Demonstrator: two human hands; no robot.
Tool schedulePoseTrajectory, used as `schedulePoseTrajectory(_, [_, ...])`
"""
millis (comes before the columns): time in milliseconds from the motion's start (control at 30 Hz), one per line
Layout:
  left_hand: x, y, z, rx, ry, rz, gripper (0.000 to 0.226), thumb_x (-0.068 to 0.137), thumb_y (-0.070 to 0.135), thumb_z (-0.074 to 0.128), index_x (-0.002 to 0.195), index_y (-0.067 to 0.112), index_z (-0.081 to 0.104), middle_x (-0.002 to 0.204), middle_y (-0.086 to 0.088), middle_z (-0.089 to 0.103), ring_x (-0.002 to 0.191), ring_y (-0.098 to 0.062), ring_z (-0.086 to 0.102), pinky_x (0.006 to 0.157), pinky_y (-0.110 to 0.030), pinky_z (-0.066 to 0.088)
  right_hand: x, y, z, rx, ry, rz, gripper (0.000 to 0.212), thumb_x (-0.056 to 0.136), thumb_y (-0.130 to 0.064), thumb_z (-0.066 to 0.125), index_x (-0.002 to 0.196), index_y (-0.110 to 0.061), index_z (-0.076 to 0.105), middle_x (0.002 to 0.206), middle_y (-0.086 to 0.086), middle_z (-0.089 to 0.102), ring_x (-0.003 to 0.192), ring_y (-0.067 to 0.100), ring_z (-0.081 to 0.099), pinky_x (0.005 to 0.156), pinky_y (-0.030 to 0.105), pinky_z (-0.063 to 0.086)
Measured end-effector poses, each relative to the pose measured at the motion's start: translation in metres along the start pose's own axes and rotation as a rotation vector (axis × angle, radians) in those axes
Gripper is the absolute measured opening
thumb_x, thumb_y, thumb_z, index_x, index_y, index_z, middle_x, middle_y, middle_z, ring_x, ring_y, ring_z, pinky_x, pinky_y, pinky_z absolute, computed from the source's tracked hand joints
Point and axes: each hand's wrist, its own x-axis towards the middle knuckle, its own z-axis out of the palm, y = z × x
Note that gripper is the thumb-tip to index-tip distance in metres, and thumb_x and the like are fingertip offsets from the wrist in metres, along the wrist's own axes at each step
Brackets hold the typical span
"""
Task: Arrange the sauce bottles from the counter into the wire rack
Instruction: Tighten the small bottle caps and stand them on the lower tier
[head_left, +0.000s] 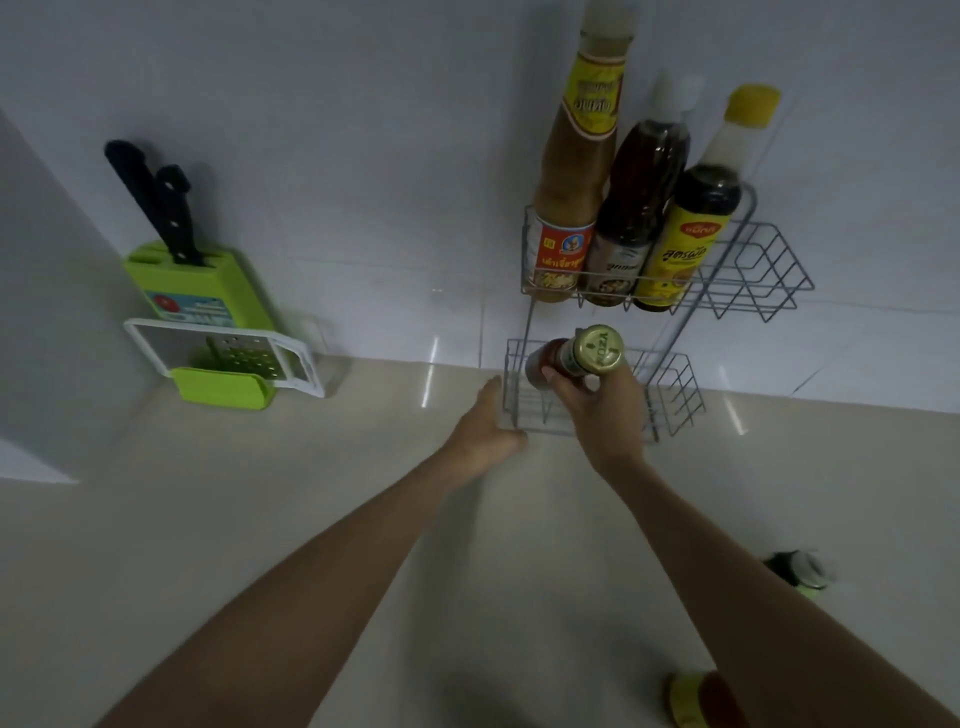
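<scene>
Head view of a pale counter (311, 519) against a white tiled wall. A two-tier wire rack (748, 270) stands at the far right; its upper tier holds three sauce bottles: tan (571, 171), dark brown (636, 208) and yellow-labelled (691, 228). The right hand (592, 400) is closed around a red sauce bottle with a gold cap (576, 356), tilted over the left end of the lower tier. The left hand (488, 421), fingers loosely extended and holding nothing, rests against the rack's near-left corner. Another bottle (701, 699) lies at the near right edge. At far left, a green knife block (197, 291) stands behind a grater (244, 358).
</scene>
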Motion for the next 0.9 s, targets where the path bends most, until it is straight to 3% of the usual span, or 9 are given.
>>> schedulePoseTrajectory(167, [0.026,-0.007,0.023,-0.205,0.035,-0.062,0.083,0.079,-0.001,0.058,0.148,0.022,0.019,0.146,-0.003,0.040,0.127,-0.026,0.042,0.088,-0.031,0.039,0.019,0.033,0.026,-0.104,-0.084,0.015,0.043,0.080,-0.023,0.076,0.117,-0.012,0.054,0.102,-0.001,0.063,0.093,0.008,0.055,0.074,0.002,0.041])
schedulePoseTrajectory(233, [0.029,-0.012,0.026,-0.245,0.067,-0.051,0.074,0.079,-0.006,0.055,0.142,0.018,0.027,0.136,0.001,0.046,0.116,-0.022,0.046,0.084,-0.032,0.042,0.025,0.038,0.032,-0.165,-0.112,-0.002,0.045,0.083,-0.029,0.073,0.119,-0.015,0.050,0.112,0.004,0.067,0.096,0.014,0.059,0.081,0.026,0.051])
schedulePoseTrajectory(300, [0.031,-0.018,0.026,-0.249,0.064,-0.009,0.076,0.079,-0.012,0.052,0.143,0.021,0.029,0.123,0.008,0.046,0.114,-0.015,0.044,0.083,-0.028,0.041,0.031,0.040,0.038,-0.239,-0.155,0.005,0.042,0.085,-0.035,0.069,0.116,-0.017,0.048,0.114,0.006,0.067,0.099,0.022,0.063,0.081,0.038,0.053])
schedulePoseTrajectory(467, [0.033,-0.024,0.021,-0.279,-0.004,0.032,0.083,0.079,-0.019,0.047,0.149,0.018,0.023,0.122,0.008,0.044,0.118,-0.008,0.041,0.091,-0.026,0.041,0.047,0.037,0.048,-0.346,-0.227,0.053,0.042,0.088,-0.041,0.064,0.113,-0.012,0.047,0.110,0.010,0.067,0.099,0.029,0.063,0.074,0.032,0.045])
schedulePoseTrajectory(600, [0.033,-0.027,0.012,-0.175,-0.083,0.021,0.090,0.082,-0.013,0.051,0.153,0.019,0.007,0.149,0.001,0.033,0.131,-0.009,0.032,0.099,-0.025,0.037,0.048,0.032,0.043,-0.325,-0.319,0.139,0.055,0.086,-0.041,0.066,0.125,-0.009,0.043,0.122,0.014,0.062,0.111,0.032,0.060,0.086,0.038,0.048])
schedulePoseTrajectory(667, [0.025,-0.027,0.010,-0.096,-0.065,-0.022,0.091,0.085,-0.005,0.054,0.153,0.017,-0.002,0.160,-0.002,0.020,0.142,-0.019,0.027,0.100,-0.023,0.035,0.039,0.024,0.038,-0.245,-0.360,0.208,0.069,0.087,-0.034,0.068,0.139,-0.007,0.031,0.135,0.017,0.054,0.122,0.033,0.053,0.096,0.040,0.045])
schedulePoseTrajectory(733, [0.008,-0.030,0.010,-0.034,-0.031,-0.032,0.087,0.088,0.001,0.055,0.154,0.017,0.001,0.161,-0.003,0.016,0.145,-0.023,0.025,0.099,-0.020,0.031,0.024,0.012,0.027,-0.242,-0.342,0.257,0.073,0.089,-0.024,0.065,0.146,-0.006,0.022,0.144,0.018,0.046,0.130,0.034,0.046,0.102,0.040,0.041])
schedulePoseTrajectory(833, [-0.039,-0.042,0.011,0.060,-0.035,0.040,0.076,0.085,-0.003,0.054,0.151,0.021,0.025,0.157,0.001,0.029,0.143,-0.018,0.030,0.096,-0.013,0.025,-0.018,-0.013,-0.006,-0.313,-0.298,0.126,0.041,0.092,-0.016,0.058,0.131,-0.009,0.047,0.122,0.015,0.063,0.109,0.030,0.061,0.085,0.035,0.051])
schedulePoseTrajectory(900, [-0.080,-0.058,0.014,0.085,-0.141,0.097,0.077,0.078,-0.012,0.051,0.146,0.020,0.037,0.152,0.002,0.037,0.142,-0.014,0.032,0.104,-0.014,0.027,-0.058,-0.030,-0.036,-0.331,-0.414,-0.029,0.022,0.092,-0.016,0.058,0.113,-0.011,0.062,0.100,0.008,0.072,0.087,0.021,0.068,0.074,0.028,0.052])
